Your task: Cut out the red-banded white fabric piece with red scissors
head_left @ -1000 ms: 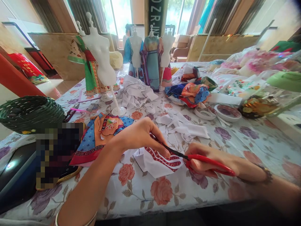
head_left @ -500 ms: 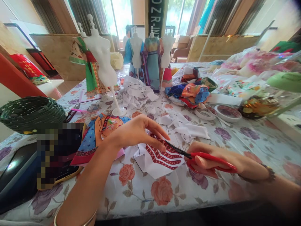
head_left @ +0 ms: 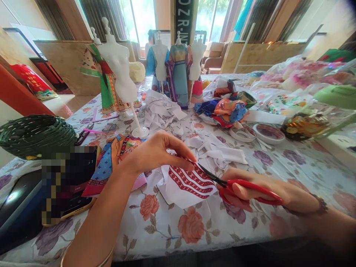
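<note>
My left hand pinches the top edge of a white paper piece printed with a red pattern, which lies on the floral tablecloth. My right hand is closed around red-handled scissors. Their dark blades point left and reach into the paper's upper right edge, just below my left fingertips. A blue and orange printed sheet lies under my left wrist.
A white mannequin on a stand rises behind my left hand, with dressed mannequins farther back. White paper scraps, folded prints, tape rolls, a green basket and a phone lie around.
My left hand has shifted up and left, re-gripping the paper's top edge. The paper has turned slightly, and the scissors have moved a little right with the blades still in the paper.
</note>
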Demonstrator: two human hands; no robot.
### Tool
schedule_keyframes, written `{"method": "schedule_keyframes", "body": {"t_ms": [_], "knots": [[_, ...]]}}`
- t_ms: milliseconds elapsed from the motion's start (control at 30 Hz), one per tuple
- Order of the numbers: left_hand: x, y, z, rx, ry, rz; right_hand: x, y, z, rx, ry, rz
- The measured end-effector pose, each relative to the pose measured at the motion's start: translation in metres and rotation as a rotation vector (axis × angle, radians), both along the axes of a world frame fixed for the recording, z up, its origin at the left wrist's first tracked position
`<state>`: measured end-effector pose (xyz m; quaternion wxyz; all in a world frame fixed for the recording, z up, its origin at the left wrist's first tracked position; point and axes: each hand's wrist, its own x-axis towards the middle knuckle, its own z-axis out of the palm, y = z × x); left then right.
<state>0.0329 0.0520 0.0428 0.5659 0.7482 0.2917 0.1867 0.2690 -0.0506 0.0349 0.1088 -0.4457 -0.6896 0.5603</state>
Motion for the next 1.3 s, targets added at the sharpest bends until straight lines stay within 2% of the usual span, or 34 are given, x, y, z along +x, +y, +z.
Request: {"method": "schedule_keyframes", "body": {"t_ms": [333,500,633,833,1033,1300], "knots": [[-0.002,-0.001,0.002,0.016,0.015,0.043,-0.001,0.001,0.005,0.035,-0.024,0.0],[0.002,-0.003,0.001,-0.003,-0.013,0.038,0.0,0.008,0.002,-0.018,-0.021,0.117],[0.004,-0.005,0.002,0.036,-0.014,0.042,0.0,0.005,-0.003,0.019,-0.001,0.007],[0.006,-0.008,0.003,0.113,-0.056,-0.013,-0.001,0.0,-0.009,-0.057,0.103,-0.06],[0.007,-0.009,0.004,0.2,-0.051,-0.061,-0.002,-0.001,-0.009,-0.018,0.121,-0.061],[0.008,-0.008,-0.001,0.108,-0.164,-0.007,-0.001,-0.003,-0.005,0.028,0.12,-0.034]]}}
